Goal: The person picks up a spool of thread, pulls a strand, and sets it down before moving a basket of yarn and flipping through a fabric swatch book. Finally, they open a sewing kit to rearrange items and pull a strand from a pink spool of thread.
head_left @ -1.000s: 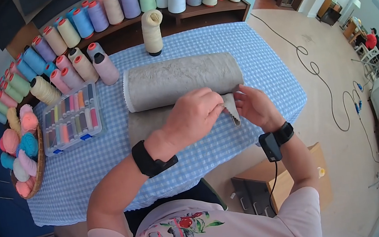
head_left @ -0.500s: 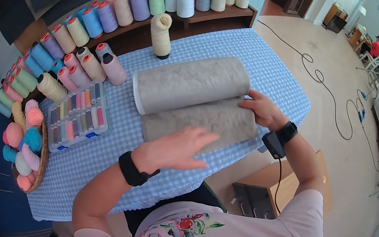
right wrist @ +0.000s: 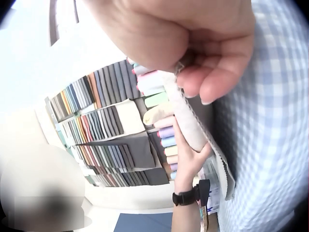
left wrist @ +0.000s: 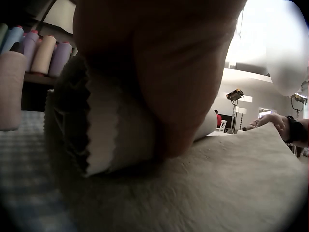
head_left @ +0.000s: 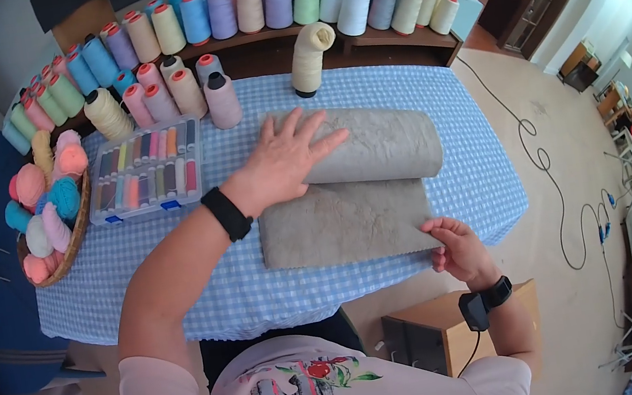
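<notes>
A roll of grey fabric (head_left: pixel 393 137) lies across the table, and its loose flap (head_left: pixel 344 222) spreads toward the person. My left hand (head_left: pixel 281 158) rests with fingers spread on the left end of the roll. In the left wrist view that end shows layered, zigzag-cut edges (left wrist: pixel 101 130) beside the palm. My right hand (head_left: pixel 463 253) pinches the flap's near right corner between thumb and fingers. From the right wrist view, the pinched edge (right wrist: pixel 195 116) is raised above the cloth, and the fingertips (right wrist: pixel 215 87) curl beneath the thumb side.
Blue checked cloth (head_left: pixel 487 196) covers the table. A clear case of small thread spools (head_left: pixel 150 210) and a basket of yarn balls (head_left: pixel 75 254) stand at the left. A cream thread cone (head_left: pixel 309 68) is behind the roll; many cones (head_left: pixel 279 3) line the back shelf.
My left hand went from the flap to the roll's left end. My right hand moved from the flap's right side to its near corner. The flap was unfolded flat, and the head view shifted.
</notes>
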Tool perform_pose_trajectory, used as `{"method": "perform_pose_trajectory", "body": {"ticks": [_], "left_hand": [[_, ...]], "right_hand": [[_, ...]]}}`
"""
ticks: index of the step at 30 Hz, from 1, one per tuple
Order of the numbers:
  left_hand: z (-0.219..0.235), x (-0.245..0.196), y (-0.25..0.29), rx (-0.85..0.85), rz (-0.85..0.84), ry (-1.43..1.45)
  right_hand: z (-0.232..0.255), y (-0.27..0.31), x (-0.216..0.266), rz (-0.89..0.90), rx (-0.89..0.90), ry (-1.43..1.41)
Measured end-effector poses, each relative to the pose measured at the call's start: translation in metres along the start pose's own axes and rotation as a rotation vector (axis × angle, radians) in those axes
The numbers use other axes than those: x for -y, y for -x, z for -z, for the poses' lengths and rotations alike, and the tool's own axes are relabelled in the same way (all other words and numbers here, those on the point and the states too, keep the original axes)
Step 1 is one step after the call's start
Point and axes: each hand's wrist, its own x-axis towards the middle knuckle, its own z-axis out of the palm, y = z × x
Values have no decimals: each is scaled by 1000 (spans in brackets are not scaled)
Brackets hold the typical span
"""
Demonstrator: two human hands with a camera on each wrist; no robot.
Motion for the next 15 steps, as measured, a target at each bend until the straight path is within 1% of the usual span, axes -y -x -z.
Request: {"method": "perform_pose_trajectory", "body": {"ticks": [1, 2, 3, 5, 6, 7, 8, 9, 10, 11, 12, 14, 15], "left_hand": [[-4, -4, 4, -102, -36, -113], [-8, -9, 10, -205, -72, -227], [-11, -14, 17, -207, -64, -230], [-5, -30, 36, -134, -299, -201], [-4, -45, 46, -134, -297, -204], [-4, -64, 53, -100, -284, 22], [-5, -79, 57, -67, -266, 251], [-7, -87, 57, -69, -259, 253], [-8, -93, 56, -178, -305, 175], [-9, -96, 55, -288, -353, 94], [-9, -92, 55, -292, -354, 93], [-5, -77, 57, -249, -251, -105], [-2, -67, 62, -256, -255, -104]], "right_hand": [[2, 0, -1, -69, 39, -24], [2, 1, -1, -71, 43, -19], [1, 1, 2, -77, 40, 18], [-1, 2, 9, -78, 41, 58], [-2, 3, 12, -54, 38, -53], [-3, 4, 14, -34, 35, -164], [-5, 6, 18, -37, 38, -159], [-8, 7, 23, 2, 51, -252], [-9, 8, 26, 43, 64, -347], [-10, 8, 26, 44, 65, -343], [-10, 9, 27, 47, 63, -345], [-10, 12, 26, 58, 53, -343], [-10, 14, 22, 53, 29, -189]]}}
